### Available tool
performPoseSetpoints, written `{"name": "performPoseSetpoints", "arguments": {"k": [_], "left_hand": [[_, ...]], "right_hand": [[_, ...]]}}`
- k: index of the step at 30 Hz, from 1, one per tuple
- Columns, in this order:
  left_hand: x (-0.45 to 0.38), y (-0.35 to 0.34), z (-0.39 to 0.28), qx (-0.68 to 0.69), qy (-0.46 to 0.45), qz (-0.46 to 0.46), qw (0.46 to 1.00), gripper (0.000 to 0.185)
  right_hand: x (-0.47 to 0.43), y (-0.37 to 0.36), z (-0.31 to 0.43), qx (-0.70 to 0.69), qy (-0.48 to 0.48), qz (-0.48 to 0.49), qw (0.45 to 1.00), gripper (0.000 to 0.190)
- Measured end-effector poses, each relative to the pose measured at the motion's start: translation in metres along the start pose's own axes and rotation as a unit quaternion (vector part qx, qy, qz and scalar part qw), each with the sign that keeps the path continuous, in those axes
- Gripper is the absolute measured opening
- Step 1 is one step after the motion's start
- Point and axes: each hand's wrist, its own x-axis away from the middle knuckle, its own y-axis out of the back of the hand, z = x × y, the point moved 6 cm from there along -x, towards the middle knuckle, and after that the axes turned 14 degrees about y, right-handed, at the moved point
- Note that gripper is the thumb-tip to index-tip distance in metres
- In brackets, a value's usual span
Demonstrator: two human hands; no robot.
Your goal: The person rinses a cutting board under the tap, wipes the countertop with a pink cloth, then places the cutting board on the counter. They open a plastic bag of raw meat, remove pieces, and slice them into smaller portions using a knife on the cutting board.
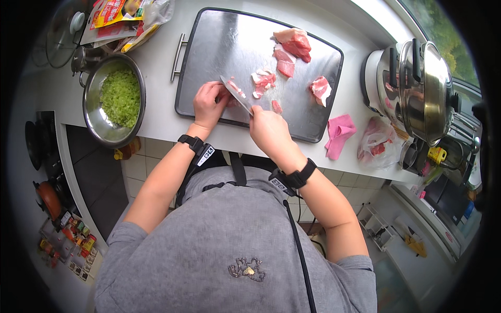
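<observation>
My right hand (269, 129) is closed around the handle of a kitchen knife (237, 95), whose blade points up and left over the near part of a metal cutting board (219, 43). Against the blade's left side, my left hand (209, 102) holds a piece of raw meat (232, 102), mostly hidden by the fingers and the blade. Thin meat strips (236, 89) lie just beyond the blade. Cut meat pieces (264, 82) sit mid-board, with a small piece (276, 106) nearer me. Larger chunks of raw meat (294, 44) lie at the far right, and another chunk (321, 90) near the right edge.
On the left stands a steel bowl (143, 105) of chopped green vegetable (120, 98), with food packages (117, 23) behind it. Right of the board are a pink cloth (339, 135), a plastic bag with meat (379, 144) and a large steel steamer pot (424, 94). The counter's near edge runs before me.
</observation>
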Motion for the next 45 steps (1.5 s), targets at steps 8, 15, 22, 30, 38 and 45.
{"name": "performPoseSetpoints", "arguments": {"k": [8,15,22,30,38,45], "left_hand": [[0.002,-0.002,0.003,-0.015,-0.002,0.044,0.999,0.018],[0.001,-0.002,-0.001,-0.002,-0.029,0.001,1.0,0.018],[0.003,-0.003,0.0,-0.008,-0.029,0.038,0.999,0.017],[0.002,-0.004,0.001,0.007,-0.031,0.003,1.0,0.019],[0.007,-0.001,0.001,-0.007,-0.049,0.025,0.998,0.017],[0.023,0.017,0.0,0.015,-0.066,0.07,0.995,0.017]], "right_hand": [[-0.055,-0.02,0.001,-0.027,0.011,-0.043,0.999,0.016],[-0.005,-0.004,-0.004,-0.034,-0.017,-0.019,0.999,0.017],[-0.058,-0.026,-0.001,-0.029,0.011,-0.058,0.998,0.021],[0.008,-0.017,-0.015,-0.045,-0.058,-0.06,0.995,0.018],[-0.042,-0.031,-0.008,-0.03,-0.026,-0.095,0.995,0.018],[-0.046,-0.011,-0.02,-0.051,-0.051,-0.111,0.991,0.025]]}}
